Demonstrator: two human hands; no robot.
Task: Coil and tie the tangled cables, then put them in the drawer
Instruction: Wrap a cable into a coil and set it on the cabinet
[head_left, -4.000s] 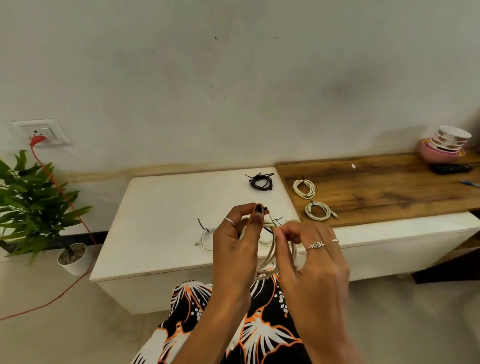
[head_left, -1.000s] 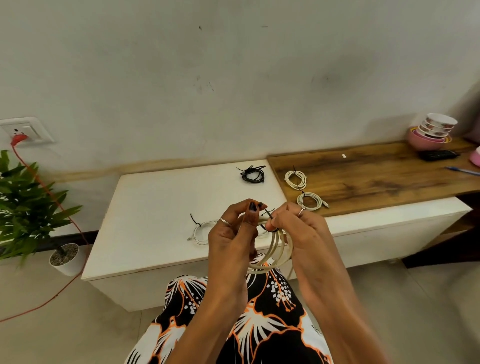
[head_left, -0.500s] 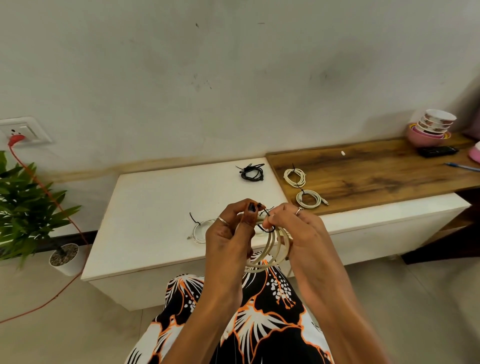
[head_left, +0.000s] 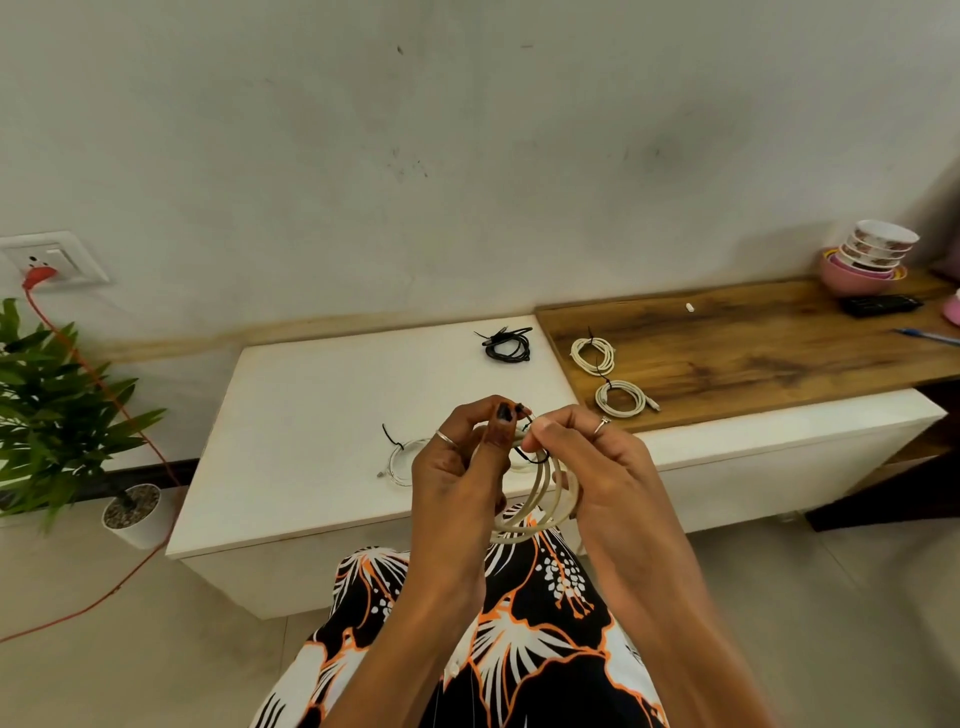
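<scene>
A coiled cream cable (head_left: 545, 501) hangs between both hands above my lap, with a thin black tie (head_left: 532, 457) looped round its top. My left hand (head_left: 462, 462) pinches the top of the coil. My right hand (head_left: 592, 462) pinches the tie next to it. On the white cabinet (head_left: 311, 405) lie a tied white cable coil (head_left: 402, 460), partly behind my left hand, and a black cable bundle (head_left: 506, 345). Two more tied white coils (head_left: 592, 356) (head_left: 621, 397) rest on the wooden top (head_left: 753, 343). No drawer front is identifiable.
A potted plant (head_left: 57, 410) stands on the floor at left, beside a red cord (head_left: 130, 426) running from a wall socket (head_left: 47, 260). Stacked bowls (head_left: 867, 257), a black remote (head_left: 880, 304) and a pen (head_left: 927, 336) sit at the far right of the wooden top.
Both hands stay on the coil and tie. The right hand's fingers have turned inward over the tie since four seconds ago; the view has shifted slightly.
</scene>
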